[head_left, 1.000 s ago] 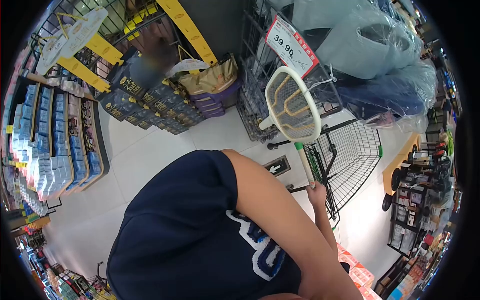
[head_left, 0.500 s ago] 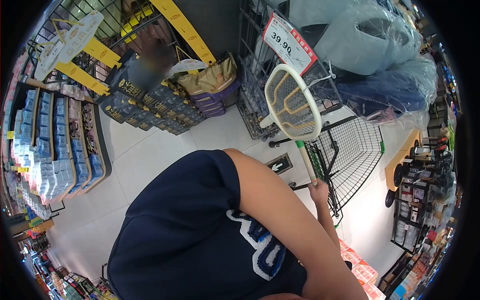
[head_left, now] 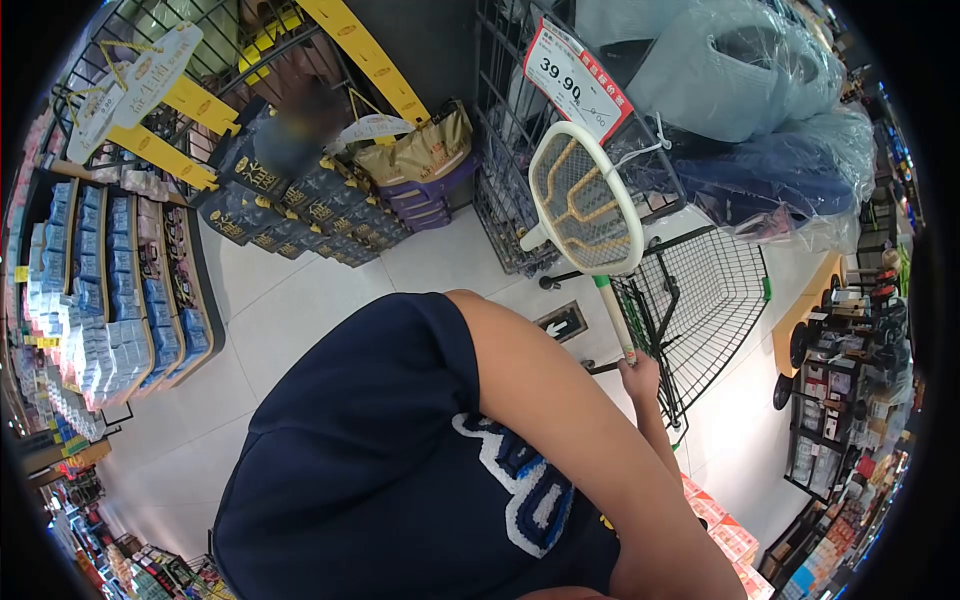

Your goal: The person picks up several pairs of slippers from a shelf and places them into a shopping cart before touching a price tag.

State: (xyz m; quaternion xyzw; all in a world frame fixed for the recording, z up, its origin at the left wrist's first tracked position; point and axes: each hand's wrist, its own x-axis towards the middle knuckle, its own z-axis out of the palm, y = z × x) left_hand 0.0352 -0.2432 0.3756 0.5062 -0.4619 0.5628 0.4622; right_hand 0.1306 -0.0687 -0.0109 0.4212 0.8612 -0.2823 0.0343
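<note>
- Since the earlier frame, the electric fly swatter (head_left: 585, 200) has drifted a little up and to the left in the view, and the hand (head_left: 640, 378) that holds it has moved slightly lower; the price sign (head_left: 575, 82) has shifted up with the view.
- One hand is in view, reaching forward past the person's dark blue shirt (head_left: 400, 470). Which hand it is is hard to tell for sure; from the arm's line it appears to be the right. The other hand is out of sight.
- That hand is closed in a fist around the bottom end of the swatter's handle (head_left: 614, 318). Fingers are wrapped fully round, with no gap showing.
- From the hand, the swatter stands nearly upright, handle rising up and slightly left to a white oval frame with a mesh and yellow grid.
- Just beyond and to the right of the hand sits a black wire shopping cart (head_left: 710, 300), with nothing seen in its basket. The swatter's head stands above the cart's near-left edge.
- Behind the swatter's head is a wire bin (head_left: 510, 190), with bagged bedding (head_left: 760, 90) stacked to the right.
- Judged from this, handling goes best with the grip kept firm and low, the head lifted clear of the wire bin and the cart rim, since the long handle makes the top swing widely.
</note>
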